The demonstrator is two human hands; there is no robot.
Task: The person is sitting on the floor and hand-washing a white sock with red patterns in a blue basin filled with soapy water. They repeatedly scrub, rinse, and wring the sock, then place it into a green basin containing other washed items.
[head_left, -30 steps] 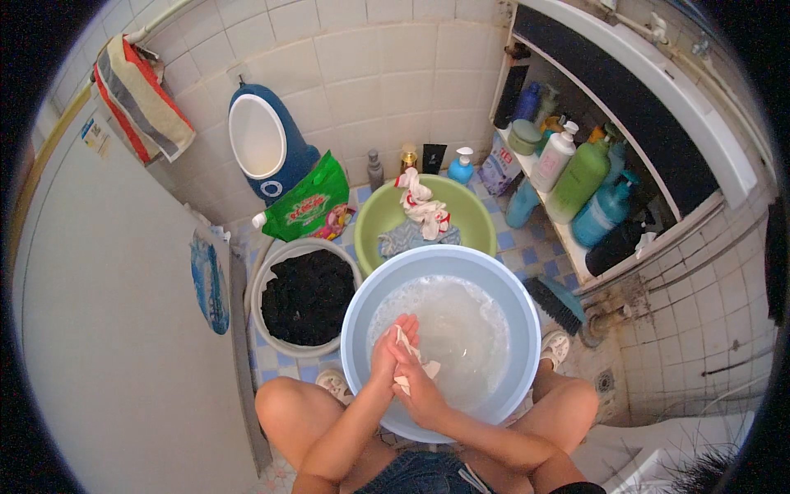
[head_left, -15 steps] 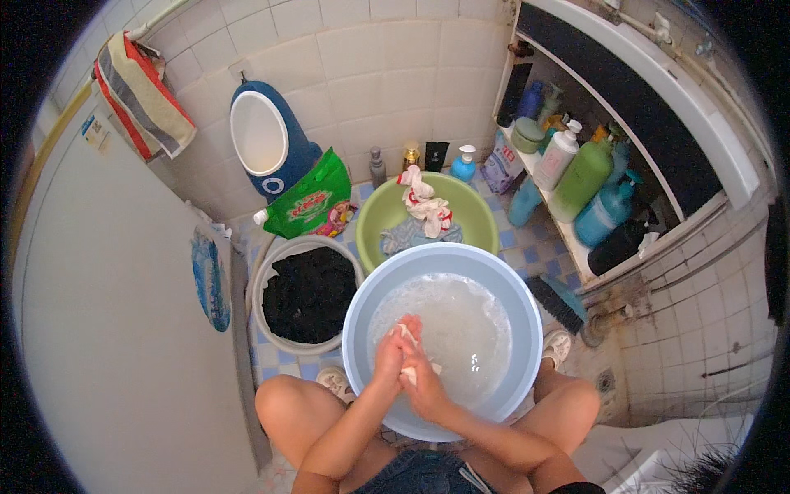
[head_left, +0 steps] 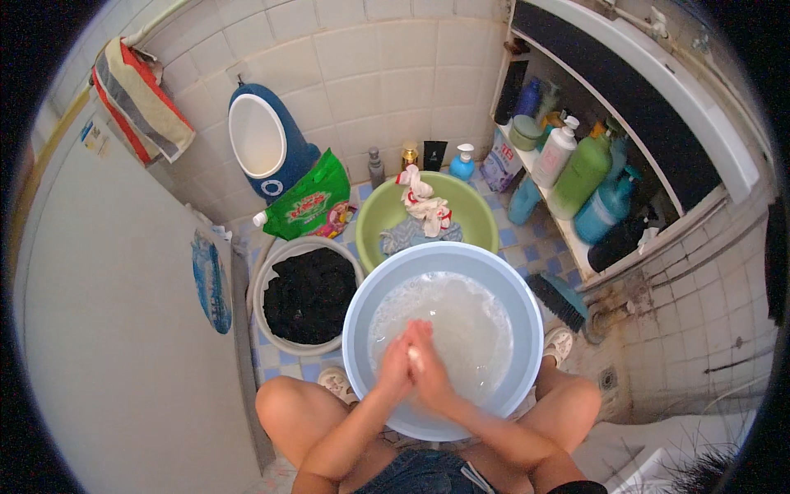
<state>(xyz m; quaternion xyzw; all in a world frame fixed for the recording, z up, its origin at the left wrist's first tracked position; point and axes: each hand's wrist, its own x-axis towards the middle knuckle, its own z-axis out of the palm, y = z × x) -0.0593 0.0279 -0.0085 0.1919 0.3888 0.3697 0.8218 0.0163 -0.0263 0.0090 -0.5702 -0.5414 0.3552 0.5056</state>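
Note:
Over the light blue basin [head_left: 525,354], which holds cloudy, foamy water [head_left: 469,329], my two hands are pressed together. A small piece of white cloth [head_left: 414,352] shows between the palms, mostly hidden by them. My left hand [head_left: 395,362] is closed against it from the left. My right hand [head_left: 429,366], slightly smeared by motion, presses on it from the right. What kind of garment the cloth is cannot be made out.
Behind stands a green basin [head_left: 485,222] holding a white-and-red cloth [head_left: 424,202] and a grey-blue cloth [head_left: 407,236]. A grey basin [head_left: 355,267] with black clothing [head_left: 309,295], a green detergent pouch [head_left: 313,202], a blue brush [head_left: 559,298] and a bottle shelf [head_left: 568,235] surround me.
My hands have shifted against each other, the right one sliding forward and its fingers straightening along the left. Less of the white cloth shows now. The basins have stayed put.

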